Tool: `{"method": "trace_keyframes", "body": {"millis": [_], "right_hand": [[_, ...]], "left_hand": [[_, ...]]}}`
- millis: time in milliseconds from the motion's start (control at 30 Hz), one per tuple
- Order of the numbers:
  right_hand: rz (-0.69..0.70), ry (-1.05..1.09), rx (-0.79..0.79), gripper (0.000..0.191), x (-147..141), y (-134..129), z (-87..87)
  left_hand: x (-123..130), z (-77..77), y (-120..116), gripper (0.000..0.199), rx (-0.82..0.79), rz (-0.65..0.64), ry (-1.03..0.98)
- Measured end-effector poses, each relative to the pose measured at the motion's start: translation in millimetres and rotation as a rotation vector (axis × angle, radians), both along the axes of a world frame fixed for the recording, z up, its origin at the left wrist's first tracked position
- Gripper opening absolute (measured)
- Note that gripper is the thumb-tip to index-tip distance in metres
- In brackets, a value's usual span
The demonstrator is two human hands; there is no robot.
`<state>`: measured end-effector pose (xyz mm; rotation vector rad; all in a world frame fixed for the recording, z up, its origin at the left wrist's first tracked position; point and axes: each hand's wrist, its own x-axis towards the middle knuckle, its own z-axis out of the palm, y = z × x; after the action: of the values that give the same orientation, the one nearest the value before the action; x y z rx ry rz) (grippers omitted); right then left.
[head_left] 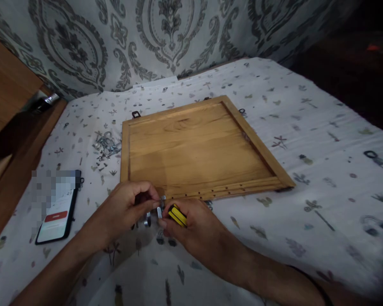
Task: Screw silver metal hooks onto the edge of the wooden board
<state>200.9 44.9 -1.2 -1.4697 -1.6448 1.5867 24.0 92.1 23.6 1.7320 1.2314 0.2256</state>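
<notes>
Head view: the left hand pinches a small metal bracket at the wooden panel's near edge, six o'clock. The right hand is closed around a yellow-and-black screwdriver. Phone at nine o'clock; loose hardware at ten.

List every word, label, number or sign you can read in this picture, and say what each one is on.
No text can be read for certain.
Phone screen: a red button with white lettering, too small to read; digits near the top edge, perhaps "49", too blurred to be sure; the upper part is pixelated.
Yellow-and-black screwdriver handle in the right hand: no marking legible.
Wooden panel and metal hardware pile: no text.
</notes>
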Motion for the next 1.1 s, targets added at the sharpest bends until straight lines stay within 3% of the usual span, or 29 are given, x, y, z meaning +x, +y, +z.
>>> {"method": "trace_keyframes", "body": {"millis": [367,567,700,800,933,1100], "right_hand": [[-0.028,0.035,-0.001,0.017,0,1,-1.2],[-0.049,0.095,0.007,0.017,-1,-1,-6.8],[-0.041,0.133,0.056,0.017,-1,-1,-10.2],[-0.036,0.155,0.066,0.018,0,-1,-8.5],[-0.030,0.199,0.078,0.019,0,1,-4.5],[-0.032,0.227,0.089,0.017,-1,1,-4.6]], "left_hand": [[-1,-0.5,6,0.023,-0.070,-0.030,-0.001],[-2,3.9,4,0.026,0.031,-0.066,-0.010],[-5,6.8,-9,0.029,0.240,-0.049,0.049],[-8,5.0,-30,0.023,0.522,0.032,0.111],[-9,-7.6,-61,0.016,0.838,-0.026,0.135],[-6,-26.5,-76,0.024,1.065,-0.073,0.250]]}}
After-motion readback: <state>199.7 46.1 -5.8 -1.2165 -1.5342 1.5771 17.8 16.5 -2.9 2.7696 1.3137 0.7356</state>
